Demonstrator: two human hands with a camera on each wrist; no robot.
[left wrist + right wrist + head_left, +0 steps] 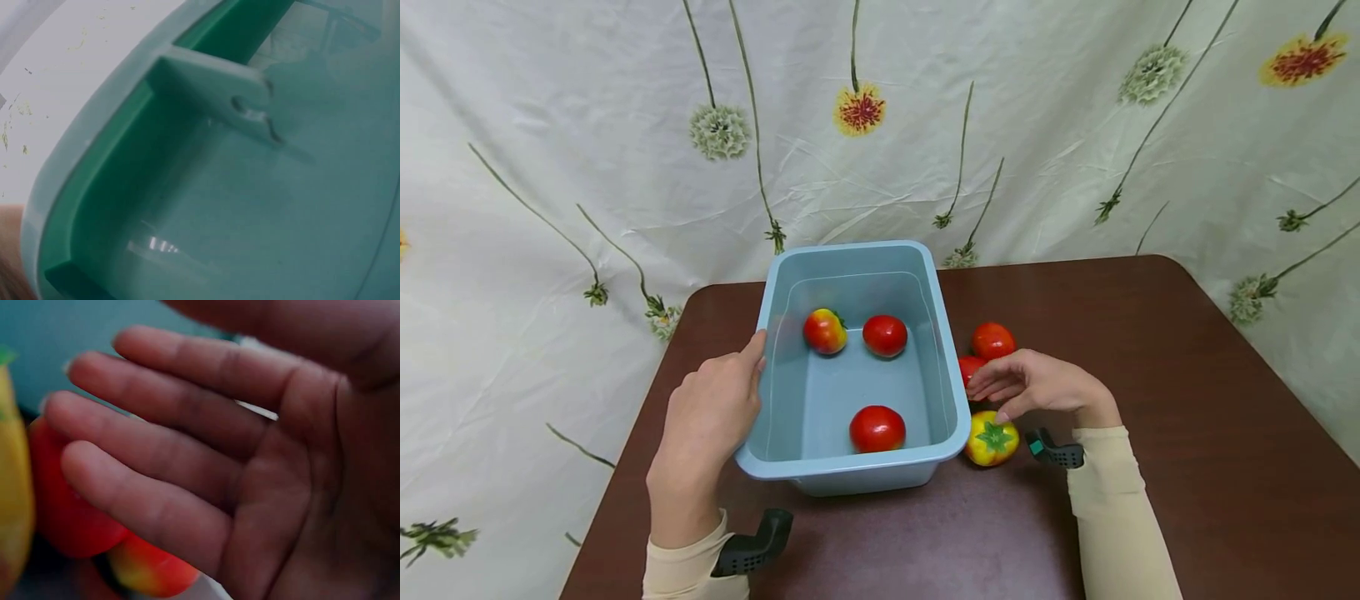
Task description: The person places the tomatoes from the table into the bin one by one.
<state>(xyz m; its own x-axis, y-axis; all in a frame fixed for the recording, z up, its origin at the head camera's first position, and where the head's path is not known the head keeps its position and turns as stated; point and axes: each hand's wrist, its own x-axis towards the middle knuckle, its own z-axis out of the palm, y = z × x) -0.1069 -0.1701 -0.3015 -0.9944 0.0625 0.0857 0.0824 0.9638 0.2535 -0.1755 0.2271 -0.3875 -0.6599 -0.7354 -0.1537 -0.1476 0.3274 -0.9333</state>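
A light blue plastic bin holds a red-and-yellow tomato, a red tomato at the back right and another red tomato near the front. My left hand grips the bin's left rim, thumb along the edge, its other fingers mostly hidden. The left wrist view shows the bin's outer wall and rim underside close up. Right of the bin, my right hand hovers with loosely bent fingers and a bare palm. Below its thumb sits a yellow tomato with a green calyx; by its fingertips is a partly covered red tomato.
One more red tomato lies just behind the right hand. All this is on a dark brown table with rounded back corners. A white cloth with a flower print hangs behind and to the sides.
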